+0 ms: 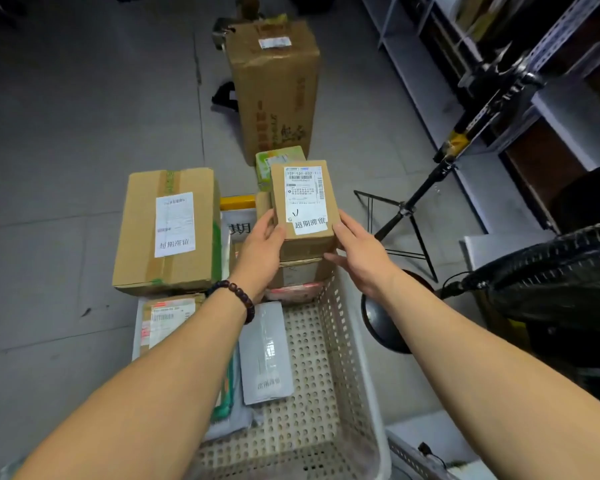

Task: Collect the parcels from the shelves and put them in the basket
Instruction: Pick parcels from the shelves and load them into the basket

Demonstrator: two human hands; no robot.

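Note:
A small brown cardboard parcel (302, 202) with a white shipping label is held between both my hands over the far end of the white perforated basket (347, 358). My left hand (260, 251), with a bead bracelet on the wrist, grips its left side. My right hand (357, 254) grips its right side and lower corner. Under it another brown box (300, 273) sits in the basket. A large brown box (168, 230) lies at the basket's far left. A grey mailer bag (265, 355) lies flat inside the basket.
A tall cardboard box (274, 88) stands on the grey floor beyond the basket, with a small green box (278, 161) in front of it. Metal shelves (499, 64) run along the right. A black tripod (413, 216) and a black fan (551, 278) stand to the right.

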